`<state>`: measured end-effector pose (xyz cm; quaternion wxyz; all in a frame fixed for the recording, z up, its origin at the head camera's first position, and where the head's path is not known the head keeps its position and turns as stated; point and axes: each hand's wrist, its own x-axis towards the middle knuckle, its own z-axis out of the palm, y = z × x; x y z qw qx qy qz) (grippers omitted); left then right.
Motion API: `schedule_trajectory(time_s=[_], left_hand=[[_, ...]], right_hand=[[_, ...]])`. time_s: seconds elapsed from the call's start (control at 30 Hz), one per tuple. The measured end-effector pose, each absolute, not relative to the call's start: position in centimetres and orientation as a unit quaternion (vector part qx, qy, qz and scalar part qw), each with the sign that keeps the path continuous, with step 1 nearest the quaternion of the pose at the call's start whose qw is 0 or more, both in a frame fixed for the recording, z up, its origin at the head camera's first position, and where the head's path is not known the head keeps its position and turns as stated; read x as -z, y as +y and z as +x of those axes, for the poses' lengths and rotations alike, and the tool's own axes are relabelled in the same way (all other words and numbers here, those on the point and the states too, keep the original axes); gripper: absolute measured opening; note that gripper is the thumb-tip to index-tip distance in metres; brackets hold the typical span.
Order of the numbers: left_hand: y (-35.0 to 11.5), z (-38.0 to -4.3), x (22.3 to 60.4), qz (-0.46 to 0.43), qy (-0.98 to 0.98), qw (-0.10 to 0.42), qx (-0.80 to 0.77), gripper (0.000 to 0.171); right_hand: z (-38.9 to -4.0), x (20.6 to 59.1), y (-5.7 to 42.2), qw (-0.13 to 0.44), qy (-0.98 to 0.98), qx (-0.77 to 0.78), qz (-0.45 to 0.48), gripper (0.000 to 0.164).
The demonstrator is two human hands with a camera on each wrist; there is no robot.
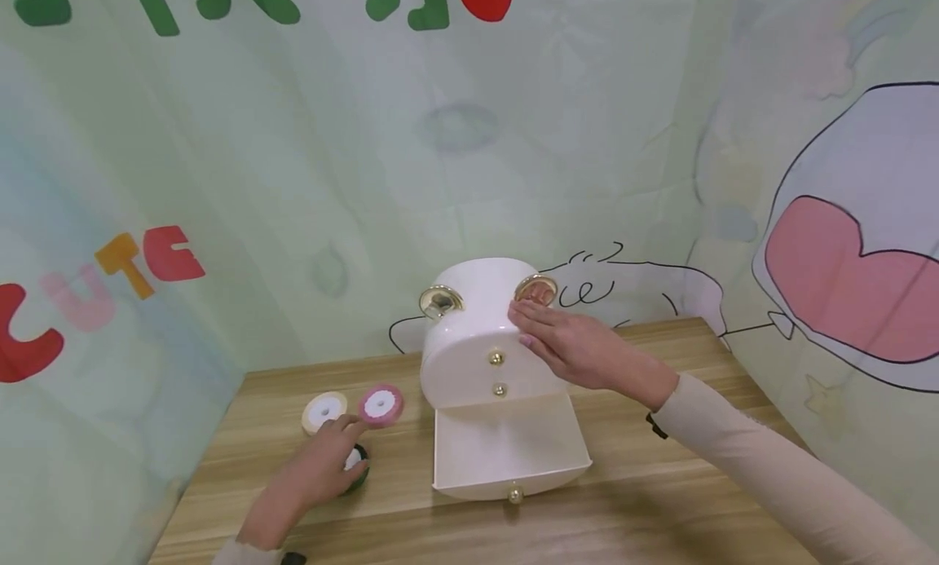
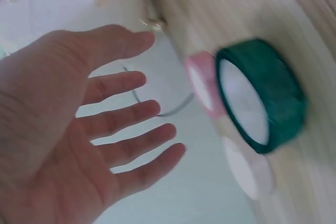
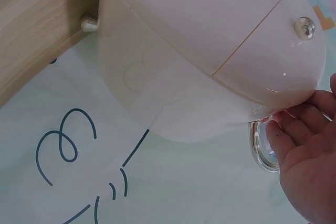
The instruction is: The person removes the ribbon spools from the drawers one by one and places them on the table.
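Note:
A green ribbon spool lies on the table, partly hidden by my left hand in the head view. That hand hovers beside it, fingers spread and palm bare in the left wrist view. Just beyond are a pink ribbon spool and a cream ribbon spool. My right hand rests its fingers on the rounded top of a white drawer box, close to the right gold ring-shaped ear. The box's bottom drawer is pulled out, its inside bare.
Gold knobs stick out from the box front, and another gold ear sits on its left. Printed cloth hangs behind and beside the wooden table.

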<state>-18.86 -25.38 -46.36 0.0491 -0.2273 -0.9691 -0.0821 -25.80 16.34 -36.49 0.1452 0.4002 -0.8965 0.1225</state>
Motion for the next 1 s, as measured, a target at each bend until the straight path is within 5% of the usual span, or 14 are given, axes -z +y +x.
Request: schedule_trajectory(time_s=[0.4, 0.67, 0.77, 0.93, 1.0], left_hand=[[-20.8, -17.1, 44.2, -0.313, -0.921, 0.23, 0.026, 0.025], [-17.5, -15.4, 44.6, -0.365, -0.882, 0.295, 0.035, 0.024], [-16.3, -14.7, 44.9, -0.389, -0.864, 0.317, 0.044, 0.008], [-14.3, -13.8, 45.4, -0.426, -0.819, 0.382, 0.036, 0.047], [-13.6, -13.5, 45.4, -0.445, -0.804, 0.394, 0.022, 0.048]], right_hand=[[-25.9, 36.6, 16.3, 0.139, -0.898, -0.123, 0.399, 0.05], [-25.9, 36.6, 16.3, 0.144, -0.897, -0.122, 0.399, 0.05], [-25.8, 36.6, 16.3, 0.148, -0.897, -0.123, 0.399, 0.049], [-25.8, 36.6, 16.3, 0.15, -0.896, -0.127, 0.398, 0.049], [-25.8, 36.7, 16.3, 0.149, -0.897, -0.127, 0.397, 0.05]])
